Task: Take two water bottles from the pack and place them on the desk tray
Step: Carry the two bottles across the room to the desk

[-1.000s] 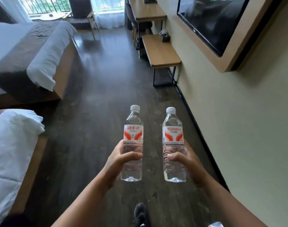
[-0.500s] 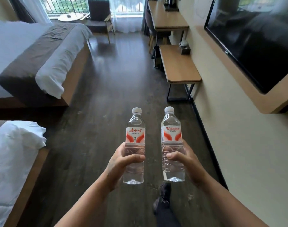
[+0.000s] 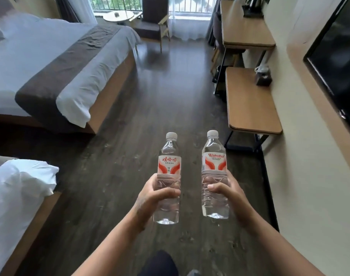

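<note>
- A person stands on the dark wood floor (image 3: 130, 136) of a hotel room, arms held out in front; a bed with white linen (image 3: 50, 62) lies to the left, a low wooden bench (image 3: 249, 100) and a higher wooden desk (image 3: 243, 26) run along the right wall.
- The left hand (image 3: 150, 196) is wrapped around the lower body of one clear water bottle (image 3: 169, 168); the right hand (image 3: 228, 193) is wrapped around a second bottle (image 3: 214, 162); both are upright, capped, full, side by side but apart.
- No tray can be made out; dark items sit at the desk's far end, too small to identify.
- Risks, as I judge them: the thin plastic may buckle or slip under a loose grip; the bench corner juts near the walking path; setting both down at once may tip one over.
</note>
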Available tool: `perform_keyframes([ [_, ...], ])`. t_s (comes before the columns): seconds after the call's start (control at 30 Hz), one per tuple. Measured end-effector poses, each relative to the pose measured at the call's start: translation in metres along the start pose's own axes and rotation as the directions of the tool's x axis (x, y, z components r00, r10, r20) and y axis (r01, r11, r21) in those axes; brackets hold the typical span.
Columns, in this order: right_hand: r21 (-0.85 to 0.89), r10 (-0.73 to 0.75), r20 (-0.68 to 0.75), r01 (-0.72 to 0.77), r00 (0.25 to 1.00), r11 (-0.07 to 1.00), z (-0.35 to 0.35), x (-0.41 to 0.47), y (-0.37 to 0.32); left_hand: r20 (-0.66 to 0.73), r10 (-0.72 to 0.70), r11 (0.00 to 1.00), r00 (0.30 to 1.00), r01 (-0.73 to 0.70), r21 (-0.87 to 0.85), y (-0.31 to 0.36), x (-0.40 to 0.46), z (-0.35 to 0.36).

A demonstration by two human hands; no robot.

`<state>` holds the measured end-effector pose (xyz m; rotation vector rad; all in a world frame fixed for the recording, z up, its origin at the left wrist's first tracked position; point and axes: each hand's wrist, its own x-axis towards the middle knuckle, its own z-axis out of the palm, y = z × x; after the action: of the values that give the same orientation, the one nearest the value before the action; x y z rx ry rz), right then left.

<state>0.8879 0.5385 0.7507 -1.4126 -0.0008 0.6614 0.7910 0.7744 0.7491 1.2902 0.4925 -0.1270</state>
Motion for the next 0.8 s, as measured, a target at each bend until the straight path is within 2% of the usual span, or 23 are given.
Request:
perform_keyframes([
  [0.3, -0.035, -0.003, -0.085, 0.0, 0.996, 0.999, -0.009, 0.233, -0.079, 0.019, 0.025, 0.999, 0.999, -0.026, 0.037, 0.091, 0.239, -0.026],
  [0.53, -0.046, 0.022, -0.154, -0.029, 0.988, 0.998, -0.008, 0.401, -0.156, 0.105, -0.002, 0.998, 0.994, -0.004, 0.06, 0.195, 0.42, -0.04],
  [0.8, -0.055, -0.015, -0.17, 0.005, 0.985, 0.998, -0.038, 0.599, -0.236, 0.111, -0.025, 0.996, 0.993, 0.016, 0.085, 0.28, 0.623, -0.041],
])
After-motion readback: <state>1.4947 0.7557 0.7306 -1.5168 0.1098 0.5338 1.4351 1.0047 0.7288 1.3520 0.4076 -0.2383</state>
